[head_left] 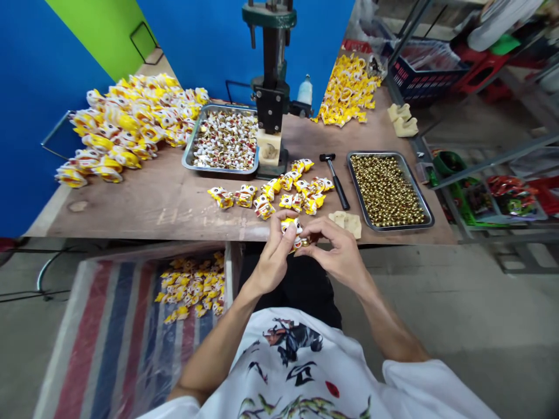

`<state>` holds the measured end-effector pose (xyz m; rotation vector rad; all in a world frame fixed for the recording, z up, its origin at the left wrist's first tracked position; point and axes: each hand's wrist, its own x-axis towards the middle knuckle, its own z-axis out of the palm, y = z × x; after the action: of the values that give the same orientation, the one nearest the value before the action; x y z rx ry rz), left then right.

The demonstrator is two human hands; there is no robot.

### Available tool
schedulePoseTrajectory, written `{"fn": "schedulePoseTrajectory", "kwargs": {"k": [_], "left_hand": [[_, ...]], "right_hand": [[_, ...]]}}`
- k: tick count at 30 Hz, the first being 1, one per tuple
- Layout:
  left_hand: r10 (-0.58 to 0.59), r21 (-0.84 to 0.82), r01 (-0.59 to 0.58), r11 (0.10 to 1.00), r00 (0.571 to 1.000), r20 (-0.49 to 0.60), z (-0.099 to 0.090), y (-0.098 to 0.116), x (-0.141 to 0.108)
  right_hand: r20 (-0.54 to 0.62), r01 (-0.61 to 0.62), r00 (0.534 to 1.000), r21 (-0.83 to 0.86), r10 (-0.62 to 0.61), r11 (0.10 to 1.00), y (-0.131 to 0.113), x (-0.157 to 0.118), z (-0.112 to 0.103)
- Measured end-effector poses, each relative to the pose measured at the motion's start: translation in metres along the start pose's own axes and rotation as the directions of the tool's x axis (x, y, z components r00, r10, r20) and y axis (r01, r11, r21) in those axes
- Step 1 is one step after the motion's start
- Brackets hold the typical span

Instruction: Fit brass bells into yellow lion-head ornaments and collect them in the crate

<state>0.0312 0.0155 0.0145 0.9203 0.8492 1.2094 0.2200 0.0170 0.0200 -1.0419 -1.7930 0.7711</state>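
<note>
Between the fingers of my left hand (274, 253) is a small yellow-and-white lion-head figure (292, 226), held over the table's front edge. My right hand (336, 247) is closed in a pinch at the figure's lower right, its fingertips on a shiny gold ball (304, 241). Whether the ball touches the figure I cannot tell. Just beyond my hands, several similar lion heads (264, 206) lie in a loose group. To the right, a metal tray (430, 221) holds many gold balls (386, 189).
A press (269, 107) stands at the back beside a tray (187, 157) of small white-and-gold parts. Lion heads are heaped on the left (135, 116); yellow pieces (349, 90) lie at back right. A hammer (338, 183) lies near the ball tray. Below left is a lined bin (113, 326).
</note>
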Motion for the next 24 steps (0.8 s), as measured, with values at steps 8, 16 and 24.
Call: {"fn": "schedulePoseTrajectory", "kwargs": {"k": [8,16,24], "left_hand": [[0.048,0.143,-0.049,0.988,0.999,0.013,-0.025,-0.015,-0.005],[0.075,0.258,-0.034,0.966,0.985,-0.154,-0.087,-0.007,0.022],[0.636,0.835,0.135,0.534,0.586,-0.502,-0.268,0.091,0.101]], "right_hand": [[-0.019,0.018,1.000,-0.013,-0.018,1.000,0.013,-0.006,0.028],[0.060,-0.025,0.998,-0.100,0.031,0.995,0.045,0.038,0.030],[-0.175,-0.050,0.984,-0.419,-0.027,0.907,0.077,0.109,0.040]]}}
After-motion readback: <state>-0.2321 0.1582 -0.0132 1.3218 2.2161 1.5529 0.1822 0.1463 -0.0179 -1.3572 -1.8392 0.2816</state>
